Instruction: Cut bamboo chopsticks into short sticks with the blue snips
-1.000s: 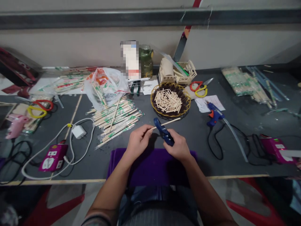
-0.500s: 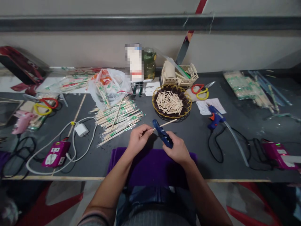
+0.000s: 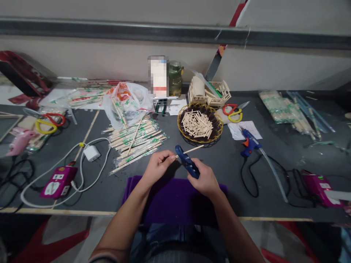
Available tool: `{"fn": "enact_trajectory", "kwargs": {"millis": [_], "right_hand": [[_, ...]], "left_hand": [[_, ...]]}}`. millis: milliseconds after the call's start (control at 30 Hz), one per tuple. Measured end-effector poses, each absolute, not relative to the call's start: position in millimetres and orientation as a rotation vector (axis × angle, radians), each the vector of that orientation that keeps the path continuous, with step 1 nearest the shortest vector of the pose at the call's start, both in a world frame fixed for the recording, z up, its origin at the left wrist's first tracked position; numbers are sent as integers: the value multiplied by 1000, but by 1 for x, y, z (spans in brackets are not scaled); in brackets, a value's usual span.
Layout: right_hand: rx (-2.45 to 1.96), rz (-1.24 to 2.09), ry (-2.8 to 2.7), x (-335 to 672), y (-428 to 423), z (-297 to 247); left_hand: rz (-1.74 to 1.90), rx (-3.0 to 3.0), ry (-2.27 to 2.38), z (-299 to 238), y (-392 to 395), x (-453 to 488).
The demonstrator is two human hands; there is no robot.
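Observation:
My left hand (image 3: 157, 167) pinches one end of a thin wooden stick (image 3: 192, 149) that points right toward the basket. My right hand (image 3: 204, 179) grips a blue cutter (image 3: 185, 163) whose jaws sit around the stick near my left fingertips. Both hands hover over a purple cloth (image 3: 171, 200) at the table's front edge. A yellow wire basket (image 3: 181, 130) of short cut sticks stands just behind the hands.
Wrapped chopsticks (image 3: 135, 140) lie left of the hands beside a plastic bag (image 3: 126, 102). A blue glue gun (image 3: 249, 141) with a black cord lies to the right. Magenta power strips (image 3: 56, 181), (image 3: 319, 184), red-and-yellow scissors (image 3: 232, 108), a stick model (image 3: 210, 91), a jar (image 3: 174, 77).
The stick looks shorter past the cutter's jaws than a second ago. My hands keep the same grip; the view has shifted a little.

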State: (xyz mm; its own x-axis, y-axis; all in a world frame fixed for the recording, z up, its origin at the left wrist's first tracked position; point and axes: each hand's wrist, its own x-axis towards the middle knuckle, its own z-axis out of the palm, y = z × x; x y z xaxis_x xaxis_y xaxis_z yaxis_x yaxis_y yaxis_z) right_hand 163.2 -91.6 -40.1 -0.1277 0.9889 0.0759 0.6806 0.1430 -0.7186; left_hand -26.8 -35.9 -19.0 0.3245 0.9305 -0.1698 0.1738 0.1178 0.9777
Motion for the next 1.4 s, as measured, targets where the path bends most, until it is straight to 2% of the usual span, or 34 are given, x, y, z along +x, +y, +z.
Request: {"fn": "enact_trajectory", "kwargs": {"millis": [267, 567, 767, 1100, 1400], "right_hand": [[-1585, 745, -1842, 166, -86, -43], [-1613, 806, -1773, 168, -82, -42], [-1629, 852, -1731, 170, -84, -43], [-1608, 945, -1697, 170, -84, -47], [-1621, 877, -1724, 170, -85, -54]], "left_hand": [[757, 1511, 1201, -23, -37, -25], [904, 2168, 1410, -32, -45, -18], [801, 2478, 1457, -33, -46, -15], [881, 2547, 1458, -36, -45, -14], [820, 2483, 1517, -39, -47, -11]]}}
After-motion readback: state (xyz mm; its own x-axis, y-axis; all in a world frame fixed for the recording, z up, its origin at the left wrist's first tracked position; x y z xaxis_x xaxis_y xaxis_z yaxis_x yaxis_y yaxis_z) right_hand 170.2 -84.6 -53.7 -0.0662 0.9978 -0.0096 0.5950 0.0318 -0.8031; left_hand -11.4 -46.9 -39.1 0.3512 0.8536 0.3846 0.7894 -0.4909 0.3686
